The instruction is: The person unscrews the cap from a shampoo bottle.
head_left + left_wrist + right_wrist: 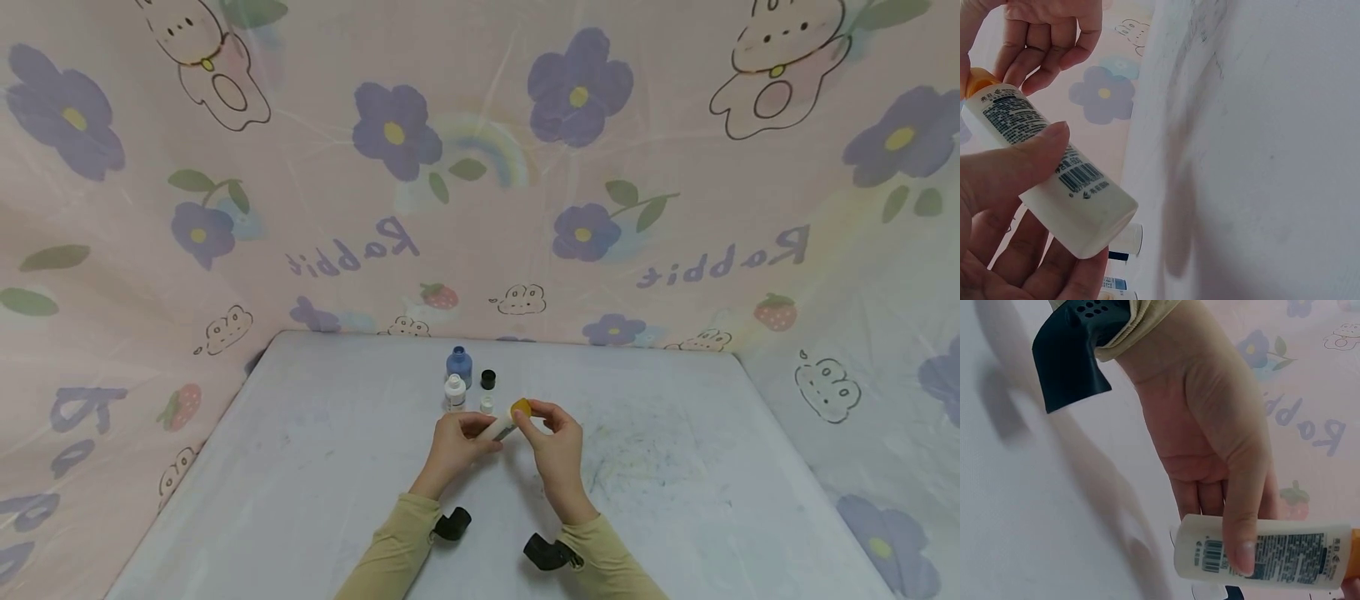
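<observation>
Barcode (1082, 177) on bottle (1054, 169) shows wrist-side only.

bottle (501, 427) | white, printed label with barcode, orange cap (521, 408) on | tilted, cap end up and away | held in my hands, above table

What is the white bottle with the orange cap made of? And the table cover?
The white bottle looks like smooth matte plastic, with print and a barcode on its side. Its orange cap looks like plastic too, perhaps slightly see-through. The table cover seems thin cloth or sheeting, smudged with dark marks.
</observation>
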A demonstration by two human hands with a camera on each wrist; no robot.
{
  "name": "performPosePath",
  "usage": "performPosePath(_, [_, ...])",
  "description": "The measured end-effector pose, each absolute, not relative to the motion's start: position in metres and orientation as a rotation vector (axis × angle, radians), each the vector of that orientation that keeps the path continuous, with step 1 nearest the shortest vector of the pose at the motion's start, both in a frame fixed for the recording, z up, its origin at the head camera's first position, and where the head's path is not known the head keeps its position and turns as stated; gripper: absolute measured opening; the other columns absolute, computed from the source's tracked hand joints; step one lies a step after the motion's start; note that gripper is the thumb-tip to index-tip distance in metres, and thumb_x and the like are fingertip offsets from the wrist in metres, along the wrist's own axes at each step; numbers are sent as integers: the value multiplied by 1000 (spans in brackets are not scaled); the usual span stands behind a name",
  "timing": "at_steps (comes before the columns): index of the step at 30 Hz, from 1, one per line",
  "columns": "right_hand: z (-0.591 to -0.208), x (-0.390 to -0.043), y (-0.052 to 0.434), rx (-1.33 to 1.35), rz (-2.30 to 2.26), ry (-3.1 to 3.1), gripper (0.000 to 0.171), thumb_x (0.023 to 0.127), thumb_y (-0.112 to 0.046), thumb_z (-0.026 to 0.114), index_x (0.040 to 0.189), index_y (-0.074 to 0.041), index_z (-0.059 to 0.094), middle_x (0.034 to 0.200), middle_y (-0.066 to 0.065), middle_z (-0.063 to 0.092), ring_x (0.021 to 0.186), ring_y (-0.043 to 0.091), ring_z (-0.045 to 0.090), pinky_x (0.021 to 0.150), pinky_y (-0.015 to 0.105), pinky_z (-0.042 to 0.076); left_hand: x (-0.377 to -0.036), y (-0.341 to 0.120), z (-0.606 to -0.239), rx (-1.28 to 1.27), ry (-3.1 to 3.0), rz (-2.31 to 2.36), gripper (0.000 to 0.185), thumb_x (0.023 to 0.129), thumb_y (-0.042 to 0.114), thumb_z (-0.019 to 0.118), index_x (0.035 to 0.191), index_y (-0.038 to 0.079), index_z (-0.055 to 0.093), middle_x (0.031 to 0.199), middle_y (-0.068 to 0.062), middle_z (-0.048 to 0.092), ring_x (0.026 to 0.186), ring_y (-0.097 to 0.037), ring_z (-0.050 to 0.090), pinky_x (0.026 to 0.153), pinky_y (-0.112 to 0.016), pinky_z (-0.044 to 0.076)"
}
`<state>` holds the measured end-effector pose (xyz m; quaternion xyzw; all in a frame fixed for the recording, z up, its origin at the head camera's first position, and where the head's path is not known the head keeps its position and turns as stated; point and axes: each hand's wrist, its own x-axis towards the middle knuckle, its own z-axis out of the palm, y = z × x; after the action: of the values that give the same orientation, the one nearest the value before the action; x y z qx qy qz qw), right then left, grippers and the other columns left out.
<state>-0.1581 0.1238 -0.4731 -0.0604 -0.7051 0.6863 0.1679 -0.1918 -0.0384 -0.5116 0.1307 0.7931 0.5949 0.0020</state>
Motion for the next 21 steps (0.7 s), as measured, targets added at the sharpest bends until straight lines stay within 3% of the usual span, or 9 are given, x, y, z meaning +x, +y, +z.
performPosePath(7, [-455,-148,123,-157,1936,-2065,25,83,-7,75,104,6,68,103,17,67,99,29,54,92,38,34,-192,-39,-513,434,2474,1852,32,68,9,87,98,7,75,90,-4,72,81,-17,67,74,-33,53])
performPosePath(13, [-457,-152,131,-63,1939,-2130,25,84,-6,74,106,5,68,104,17,67,103,27,55,96,45,34,-193,-44,-510,440,2394,1809,34,71,10,85,102,8,74,94,-3,72,83,-16,66,72,-28,53])
performPosePath(21, [-459,-157,142,134,2008,-2197,26,87,-2,69,112,4,67,111,15,66,110,26,55,99,48,36,-195,-51,-506,420,2221,1775,35,74,14,84,106,8,73,100,-4,71,90,-17,66,77,-33,54])
